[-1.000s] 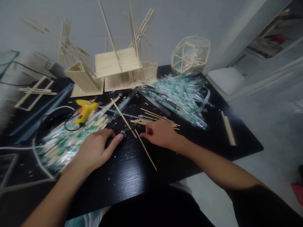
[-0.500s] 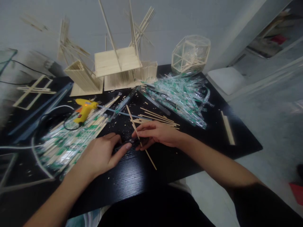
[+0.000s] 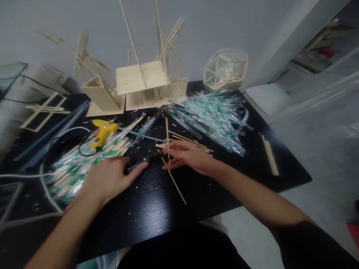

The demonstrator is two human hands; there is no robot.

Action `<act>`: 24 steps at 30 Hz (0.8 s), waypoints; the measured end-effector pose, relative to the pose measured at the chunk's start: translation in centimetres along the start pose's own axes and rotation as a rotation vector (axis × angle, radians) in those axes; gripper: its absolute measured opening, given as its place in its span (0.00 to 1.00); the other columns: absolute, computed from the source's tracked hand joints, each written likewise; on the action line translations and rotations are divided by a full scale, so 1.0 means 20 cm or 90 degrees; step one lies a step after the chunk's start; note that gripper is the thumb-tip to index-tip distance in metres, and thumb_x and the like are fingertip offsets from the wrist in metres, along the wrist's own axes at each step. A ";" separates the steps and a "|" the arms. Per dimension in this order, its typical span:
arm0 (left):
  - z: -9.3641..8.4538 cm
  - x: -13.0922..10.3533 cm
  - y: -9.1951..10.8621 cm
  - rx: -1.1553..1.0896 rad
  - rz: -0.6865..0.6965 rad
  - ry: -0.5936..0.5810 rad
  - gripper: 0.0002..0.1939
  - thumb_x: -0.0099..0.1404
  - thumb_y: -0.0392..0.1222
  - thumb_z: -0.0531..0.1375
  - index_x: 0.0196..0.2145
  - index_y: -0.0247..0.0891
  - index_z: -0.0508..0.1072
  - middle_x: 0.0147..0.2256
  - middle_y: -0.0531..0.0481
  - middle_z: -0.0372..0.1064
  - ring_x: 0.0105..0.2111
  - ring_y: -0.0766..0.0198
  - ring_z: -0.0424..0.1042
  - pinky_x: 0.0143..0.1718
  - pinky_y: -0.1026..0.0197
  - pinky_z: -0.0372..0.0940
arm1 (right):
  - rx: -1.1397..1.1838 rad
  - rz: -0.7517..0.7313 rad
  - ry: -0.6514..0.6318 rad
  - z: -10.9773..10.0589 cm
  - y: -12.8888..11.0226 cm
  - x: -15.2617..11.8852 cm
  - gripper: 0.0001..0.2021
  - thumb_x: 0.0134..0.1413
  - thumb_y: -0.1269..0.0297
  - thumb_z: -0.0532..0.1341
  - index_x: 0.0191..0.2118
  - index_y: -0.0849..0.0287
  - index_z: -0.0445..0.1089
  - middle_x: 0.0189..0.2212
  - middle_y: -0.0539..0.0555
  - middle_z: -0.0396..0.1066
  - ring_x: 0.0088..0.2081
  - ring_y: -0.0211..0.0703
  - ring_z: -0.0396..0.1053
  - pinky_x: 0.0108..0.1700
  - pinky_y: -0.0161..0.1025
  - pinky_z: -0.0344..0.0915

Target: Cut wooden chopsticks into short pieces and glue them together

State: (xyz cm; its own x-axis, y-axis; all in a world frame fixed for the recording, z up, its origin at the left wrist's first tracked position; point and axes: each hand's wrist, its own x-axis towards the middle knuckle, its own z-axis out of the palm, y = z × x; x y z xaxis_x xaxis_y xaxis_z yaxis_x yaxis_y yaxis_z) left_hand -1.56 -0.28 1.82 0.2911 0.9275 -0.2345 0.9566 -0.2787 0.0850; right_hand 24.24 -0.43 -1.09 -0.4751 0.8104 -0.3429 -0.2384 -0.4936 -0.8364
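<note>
My left hand (image 3: 108, 179) is closed around a dark tool (image 3: 150, 157) whose narrow end points toward my right hand; its exact kind is hard to make out. Between the thumb and fingers of my right hand (image 3: 182, 154) is a thin wooden stick (image 3: 167, 129), held nearly upright. A separate stick piece (image 3: 175, 183) lies slanted on the black table (image 3: 151, 220), just below my right fingers. Several loose sticks (image 3: 193, 141) lie behind my right hand.
A yellow glue gun (image 3: 104, 130) rests by wrapped sticks (image 3: 67, 164) at left. Wooden structures (image 3: 141, 76) and a faceted frame (image 3: 226, 69) stand at the back. Plastic wrappers (image 3: 215, 116) are heaped at right centre; two strips (image 3: 270, 155) lie far right.
The long stick is now in two pieces: the upper one stays in my right hand, turned more upright, the lower lies apart. My left hand has moved left with the dark tool.
</note>
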 end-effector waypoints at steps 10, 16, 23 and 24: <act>0.12 -0.02 0.11 -0.593 -0.075 0.173 0.20 0.62 0.59 0.64 0.26 0.39 0.73 0.17 0.58 0.62 0.19 0.67 0.59 0.22 0.63 0.53 | 0.021 0.134 -0.156 0.05 0.03 -0.02 0.18 0.53 0.54 0.73 0.38 0.63 0.72 0.35 0.52 0.75 0.34 0.42 0.82 0.43 0.36 0.77; 0.15 -0.03 0.18 -0.778 -0.119 0.059 0.19 0.57 0.58 0.68 0.32 0.37 0.78 0.15 0.59 0.59 0.16 0.70 0.56 0.19 0.65 0.51 | 0.017 0.185 -0.209 0.07 0.09 -0.01 0.21 0.47 0.52 0.76 0.36 0.65 0.73 0.33 0.52 0.75 0.32 0.41 0.81 0.41 0.36 0.77; 0.14 -0.02 0.16 -0.795 -0.075 0.018 0.16 0.59 0.53 0.68 0.27 0.37 0.74 0.14 0.60 0.58 0.15 0.71 0.56 0.20 0.65 0.53 | 0.005 0.181 -0.224 0.05 0.09 -0.01 0.19 0.42 0.62 0.79 0.39 0.64 0.78 0.36 0.53 0.79 0.39 0.41 0.81 0.46 0.36 0.75; 0.14 -0.02 0.15 -0.797 -0.068 0.022 0.15 0.60 0.52 0.68 0.27 0.38 0.74 0.14 0.60 0.58 0.15 0.71 0.56 0.20 0.65 0.54 | 0.002 0.177 -0.228 0.05 0.09 -0.01 0.20 0.40 0.64 0.79 0.40 0.63 0.78 0.38 0.53 0.80 0.41 0.41 0.81 0.48 0.35 0.74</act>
State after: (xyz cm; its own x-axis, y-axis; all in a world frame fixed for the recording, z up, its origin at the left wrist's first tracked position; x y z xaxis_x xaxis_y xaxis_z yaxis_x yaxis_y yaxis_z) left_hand 1.31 -2.14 -0.59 0.1941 0.9422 -0.2731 0.3017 0.2076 0.9305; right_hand 23.06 -1.84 -2.15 -0.7841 0.4871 -0.3846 -0.0625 -0.6786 -0.7319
